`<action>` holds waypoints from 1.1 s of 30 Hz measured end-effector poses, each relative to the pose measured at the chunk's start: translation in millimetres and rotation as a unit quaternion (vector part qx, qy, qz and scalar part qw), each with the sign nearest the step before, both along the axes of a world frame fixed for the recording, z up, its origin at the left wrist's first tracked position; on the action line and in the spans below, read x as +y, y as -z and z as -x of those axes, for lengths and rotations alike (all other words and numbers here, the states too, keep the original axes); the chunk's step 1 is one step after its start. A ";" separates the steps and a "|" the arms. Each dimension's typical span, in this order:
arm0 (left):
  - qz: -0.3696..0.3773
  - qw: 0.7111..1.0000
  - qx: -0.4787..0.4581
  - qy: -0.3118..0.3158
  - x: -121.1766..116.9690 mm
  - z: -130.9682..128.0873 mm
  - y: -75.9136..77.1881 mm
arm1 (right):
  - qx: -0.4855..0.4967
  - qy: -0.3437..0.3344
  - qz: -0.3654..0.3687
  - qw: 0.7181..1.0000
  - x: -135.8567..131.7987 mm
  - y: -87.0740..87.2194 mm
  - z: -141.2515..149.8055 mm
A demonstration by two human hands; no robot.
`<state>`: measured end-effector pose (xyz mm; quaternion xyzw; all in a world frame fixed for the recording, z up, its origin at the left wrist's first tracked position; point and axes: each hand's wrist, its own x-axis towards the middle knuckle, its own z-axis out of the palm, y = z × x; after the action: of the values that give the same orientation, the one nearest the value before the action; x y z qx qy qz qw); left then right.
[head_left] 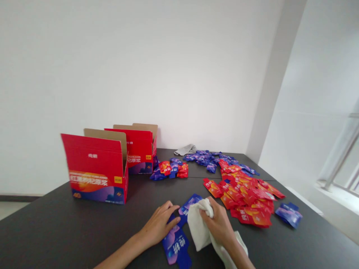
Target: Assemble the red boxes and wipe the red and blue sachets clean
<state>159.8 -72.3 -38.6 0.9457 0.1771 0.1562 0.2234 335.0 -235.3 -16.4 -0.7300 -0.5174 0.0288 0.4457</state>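
My left hand [160, 224] lies on the dark table [70, 228], fingers pressing down on a blue packet [176, 247] that lies flat in front of me. My right hand [220, 222] is closed around a white cloth [198, 226], which hangs bunched over the edge of the same blue packet. A second blue packet [188, 204] lies just beyond my fingertips.
Two open red cardboard boxes [97, 170] [141, 149] stand at the left. A large heap of red packets [246, 196] lies to the right, blue packets [207, 157] behind it, a mixed small pile [169, 170] near the boxes, loose blue packets [288, 213] far right, a grey cloth [185, 149] at the wall.
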 end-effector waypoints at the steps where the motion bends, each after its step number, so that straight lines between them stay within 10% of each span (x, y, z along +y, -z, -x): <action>1: -0.010 1.000 0.001 0.020 -2.7 3.7 -1.8 | 0.002 0.002 0.004 1.000 1.2 0.1 2.7; 15: 0.035 0.996 0.065 0.056 -11.9 55.3 -20.7 | -0.024 0.081 0.089 0.992 2.8 14.1 -12.8; 25: 0.069 0.997 0.031 -0.009 -62.2 53.9 -7.5 | -0.168 -0.045 0.142 0.974 6.5 6.8 95.9; 30: 0.071 0.996 0.047 -0.042 -64.5 53.5 -8.1 | -0.235 0.056 0.247 0.939 11.4 8.6 81.1; 33: 0.080 0.995 0.034 -0.039 -65.1 53.9 -6.7 | -0.254 -0.005 0.245 0.936 9.4 6.3 84.3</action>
<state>105.9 -137.4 -32.0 0.9220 0.2333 0.1179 0.2856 250.7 -226.0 -22.8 -0.7968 -0.5940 -0.0301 0.1068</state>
